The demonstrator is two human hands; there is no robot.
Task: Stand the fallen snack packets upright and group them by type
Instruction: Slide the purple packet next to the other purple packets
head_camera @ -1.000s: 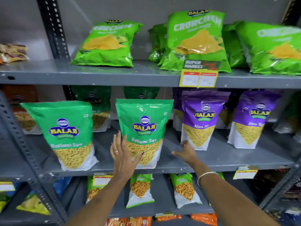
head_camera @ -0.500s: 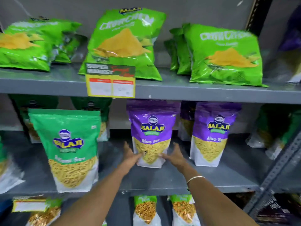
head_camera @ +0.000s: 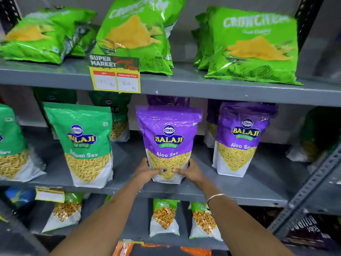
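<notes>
While both hands [head_camera: 168, 171] clasp its base, purple Aloo Sev packet [head_camera: 168, 137], upright, glossy.

Purple Aloo Sev packet [head_camera: 168, 143] upright at middle shelf [head_camera: 239, 189] front edge; second purple packet [head_camera: 239, 139] upright just right. Green Ratlami Sev packet [head_camera: 85, 143] upright left, front edge.

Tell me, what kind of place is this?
Most likely a supermarket aisle: a price tag reading "Super Market" hangs on a grey metal shelf stocked with many matching snack packets.
</notes>
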